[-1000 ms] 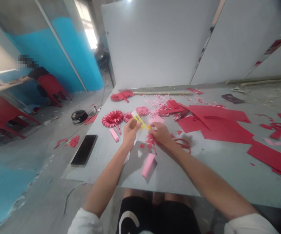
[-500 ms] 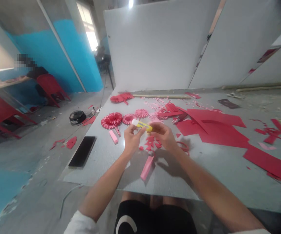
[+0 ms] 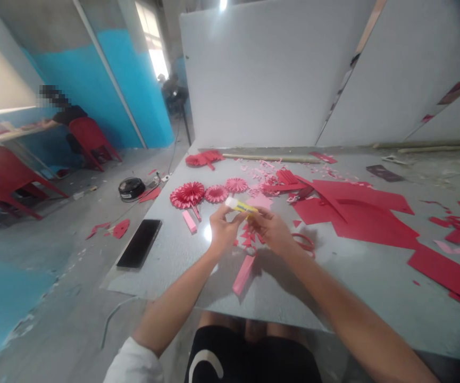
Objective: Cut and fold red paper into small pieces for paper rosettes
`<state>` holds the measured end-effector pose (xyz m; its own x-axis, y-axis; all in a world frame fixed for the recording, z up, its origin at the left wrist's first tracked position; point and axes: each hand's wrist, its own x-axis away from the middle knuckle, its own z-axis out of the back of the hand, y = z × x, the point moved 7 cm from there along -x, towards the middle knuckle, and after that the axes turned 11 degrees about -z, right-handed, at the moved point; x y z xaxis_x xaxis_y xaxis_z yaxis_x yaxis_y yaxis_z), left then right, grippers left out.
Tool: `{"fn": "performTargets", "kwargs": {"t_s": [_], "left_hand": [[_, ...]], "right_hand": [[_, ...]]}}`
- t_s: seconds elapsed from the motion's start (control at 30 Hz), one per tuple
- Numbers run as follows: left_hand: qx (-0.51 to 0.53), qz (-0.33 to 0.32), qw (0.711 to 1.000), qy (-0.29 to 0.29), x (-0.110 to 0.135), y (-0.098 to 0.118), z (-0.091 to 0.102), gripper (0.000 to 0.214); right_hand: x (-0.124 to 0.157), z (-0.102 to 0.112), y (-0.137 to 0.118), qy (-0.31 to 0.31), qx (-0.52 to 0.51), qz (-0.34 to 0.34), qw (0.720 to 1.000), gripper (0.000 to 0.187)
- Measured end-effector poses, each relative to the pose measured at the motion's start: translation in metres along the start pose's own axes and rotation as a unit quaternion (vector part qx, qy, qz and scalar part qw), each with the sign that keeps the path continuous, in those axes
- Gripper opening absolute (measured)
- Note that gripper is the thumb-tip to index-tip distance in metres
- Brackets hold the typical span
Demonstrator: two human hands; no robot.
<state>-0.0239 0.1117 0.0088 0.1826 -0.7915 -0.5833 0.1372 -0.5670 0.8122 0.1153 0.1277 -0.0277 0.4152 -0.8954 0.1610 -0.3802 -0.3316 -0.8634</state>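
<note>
Through the head camera I'm watching the left hand and the right hand pinching a yellow glue stick between their fingertips, above a grey table. Small red paper triangles are lying just below the hands, and a pink paper strip is lying at six o'clock. Three red paper rosettes are sitting at ten o'clock, red card sheets are spreading out at three o'clock, and a black smartphone is lying at nine o'clock, while a person is sitting on a red chair well off at ten o'clock
</note>
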Motion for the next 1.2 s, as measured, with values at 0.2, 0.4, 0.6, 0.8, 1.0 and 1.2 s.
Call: {"fn": "performTargets", "kwargs": {"t_s": [0.2,0.4,0.6,0.8,1.0,1.2], "left_hand": [[-0.017,0.011,1.000,-0.007,0.001,0.001,0.000,0.015],[-0.034,0.013,0.999,-0.008,0.003,0.003,0.000,0.014],[-0.046,0.015,0.999,-0.003,0.003,-0.003,-0.003,0.021],[-0.086,0.014,0.994,-0.066,0.010,0.005,0.002,0.023],[-0.224,-0.090,0.958,-0.157,0.090,0.045,0.022,0.021],[-0.354,-0.168,0.874,-0.288,0.156,0.051,-0.004,0.026]], "right_hand": [[0.001,0.002,0.006,-0.003,0.010,-0.048,0.999,0.050],[0.003,0.003,0.002,-0.008,0.040,-0.040,0.998,0.049],[0.005,0.002,0.003,-0.002,0.036,-0.020,0.999,0.047],[0.006,0.023,-0.013,0.068,-0.004,0.039,0.997,0.036],[0.005,0.055,-0.041,0.082,-0.096,0.083,0.989,0.035],[0.022,0.057,-0.051,0.070,-0.080,0.105,0.989,0.025]]}}
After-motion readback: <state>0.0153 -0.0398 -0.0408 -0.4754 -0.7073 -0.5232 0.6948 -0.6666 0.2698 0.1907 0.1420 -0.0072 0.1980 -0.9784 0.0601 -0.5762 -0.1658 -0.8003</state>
